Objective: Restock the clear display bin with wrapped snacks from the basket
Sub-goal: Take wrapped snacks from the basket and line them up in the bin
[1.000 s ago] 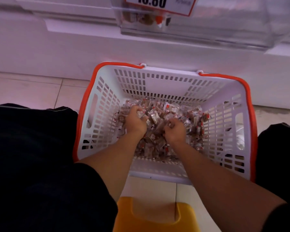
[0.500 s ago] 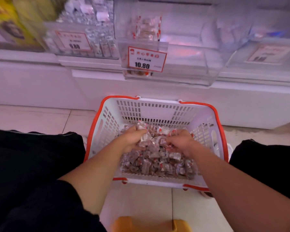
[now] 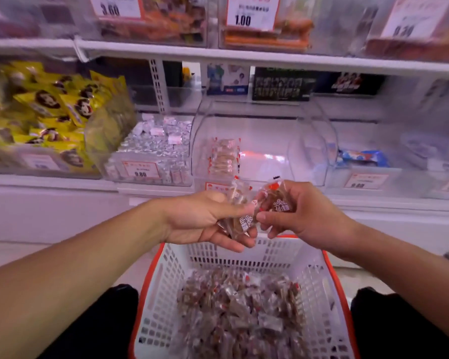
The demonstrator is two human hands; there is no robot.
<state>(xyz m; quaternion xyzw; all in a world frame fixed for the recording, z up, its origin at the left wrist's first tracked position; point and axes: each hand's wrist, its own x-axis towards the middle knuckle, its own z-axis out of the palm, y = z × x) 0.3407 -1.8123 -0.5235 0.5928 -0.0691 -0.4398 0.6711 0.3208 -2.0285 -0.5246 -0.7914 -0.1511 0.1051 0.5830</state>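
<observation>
I see both hands raised above the basket point(image 3: 166, 288), in front of the clear display bin point(image 3: 265, 141). My left hand point(image 3: 200, 221) holds a bunch of wrapped snacks point(image 3: 237, 221), the thumb pressing them from above and the fingers curled under them. My right hand point(image 3: 306, 218) grips a second bunch of snacks point(image 3: 276, 199), fingers curled round the wrappers. The two bunches touch each other between the hands. The white basket with orange rim stands on the floor below, and many more wrapped snacks point(image 3: 241, 317) lie in it. Inside the bin only a small stack of snacks point(image 3: 224, 156) leans at its left wall. Just beside the bin on the left stands a bin of silver candies point(image 3: 153, 146), further left are yellow packets point(image 3: 49, 104). The hands cover the lower front edge of the bin and most of its price label point(image 3: 213, 186).
</observation>
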